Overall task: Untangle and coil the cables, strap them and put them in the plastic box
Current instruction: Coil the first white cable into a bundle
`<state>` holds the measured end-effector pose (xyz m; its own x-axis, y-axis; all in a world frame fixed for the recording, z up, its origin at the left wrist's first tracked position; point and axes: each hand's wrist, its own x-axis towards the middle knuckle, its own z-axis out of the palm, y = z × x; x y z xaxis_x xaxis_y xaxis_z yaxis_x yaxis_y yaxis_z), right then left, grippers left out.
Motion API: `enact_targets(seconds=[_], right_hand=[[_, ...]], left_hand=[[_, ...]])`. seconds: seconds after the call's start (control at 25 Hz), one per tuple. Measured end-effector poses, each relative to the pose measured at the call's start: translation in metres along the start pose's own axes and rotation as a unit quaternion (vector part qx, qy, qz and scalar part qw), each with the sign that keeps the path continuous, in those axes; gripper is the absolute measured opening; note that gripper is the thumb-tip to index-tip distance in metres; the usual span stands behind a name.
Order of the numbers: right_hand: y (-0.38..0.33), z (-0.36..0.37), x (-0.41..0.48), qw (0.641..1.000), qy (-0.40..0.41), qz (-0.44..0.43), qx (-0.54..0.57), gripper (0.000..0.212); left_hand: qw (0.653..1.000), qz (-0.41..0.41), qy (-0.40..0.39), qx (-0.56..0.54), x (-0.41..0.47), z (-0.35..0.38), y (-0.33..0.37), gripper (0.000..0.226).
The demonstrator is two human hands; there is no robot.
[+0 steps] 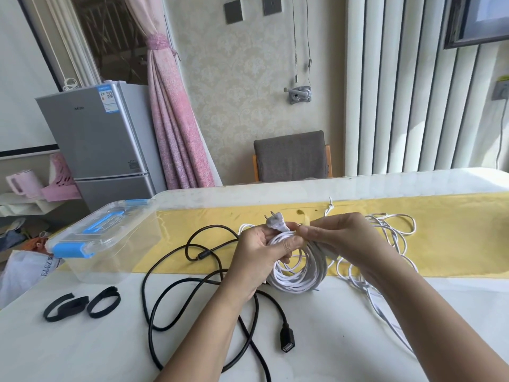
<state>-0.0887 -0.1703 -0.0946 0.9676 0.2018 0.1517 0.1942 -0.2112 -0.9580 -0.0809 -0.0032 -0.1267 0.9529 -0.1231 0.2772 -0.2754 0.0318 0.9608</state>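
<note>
Your left hand (261,249) is closed around the white coil (297,274), fingers wrapped through its loops, and holds it up above the middle of the table (82,348). The coil's plug (275,223) sticks up out of that fist, prongs pointing away from you and to the left. Your right hand (338,235) meets the left at the top of the coil, thumb and fingertips pinched on the strands just beside the plug. Whether anything else is in that pinch cannot be told.

Behind and below your right forearm, the loose white cable (391,235) lies in slack loops on the yellow runner (454,238), and one strand trails toward the near right edge.

On the left of your hands the black cable (192,285) sprawls uncoiled from the runner to the near edge. Its socket end (287,341) rests on the white surface between your forearms.

Two black straps (66,307) (104,301), each curled into a ring, lie side by side near the left edge. Just beyond them the plastic box (110,241) stands at the far left corner, its clear lid on and its blue latches down.
</note>
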Motion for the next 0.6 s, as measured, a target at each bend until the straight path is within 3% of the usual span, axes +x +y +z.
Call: enact_targets(seconds=[0.24, 0.44, 0.6], right_hand=[[0.007, 0.003, 0.005, 0.999, 0.026, -0.013, 0.042, 0.029], [0.014, 0.008, 0.013, 0.990, 0.110, -0.085, -0.017, 0.046], [0.013, 0.011, 0.009, 0.970, 0.139, -0.180, -0.087, 0.018]], left_hand=[[0.998, -0.010, -0.058, 0.018, -0.001, -0.007, -0.002, 0.035], [0.999, -0.007, -0.047, -0.026, 0.001, -0.010, -0.001, 0.034], [0.998, -0.002, -0.019, -0.058, 0.002, -0.008, -0.001, 0.035]])
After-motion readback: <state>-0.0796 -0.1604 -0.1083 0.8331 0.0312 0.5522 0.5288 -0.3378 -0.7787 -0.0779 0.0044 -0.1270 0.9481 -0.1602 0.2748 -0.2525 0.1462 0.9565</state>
